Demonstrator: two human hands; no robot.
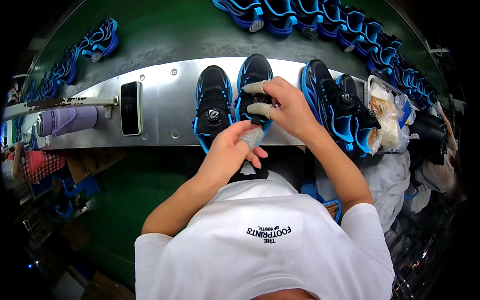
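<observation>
A black sneaker with blue trim (254,69) lies on the metal worktop, toe pointing away from me. My right hand (290,107) comes over it from the right, with two fingers in beige covers bent across its lacing area. At the heel end, my left hand (232,150) is closed by the shoe's collar and tongue, one finger wrapped in a grey cover. What its fingertips pinch is partly hidden. Close on the left stands a matching sneaker (212,92) with a round dial on its tongue; neither hand touches it.
Another pair of sneakers (325,95) sits to the right, beside a tray of plastic-wrapped items (387,112). To the left lie a phone (131,108) and a lilac bottle (75,120) near a worn metal bar (60,104). Rows of sneakers (305,17) line the green surface beyond.
</observation>
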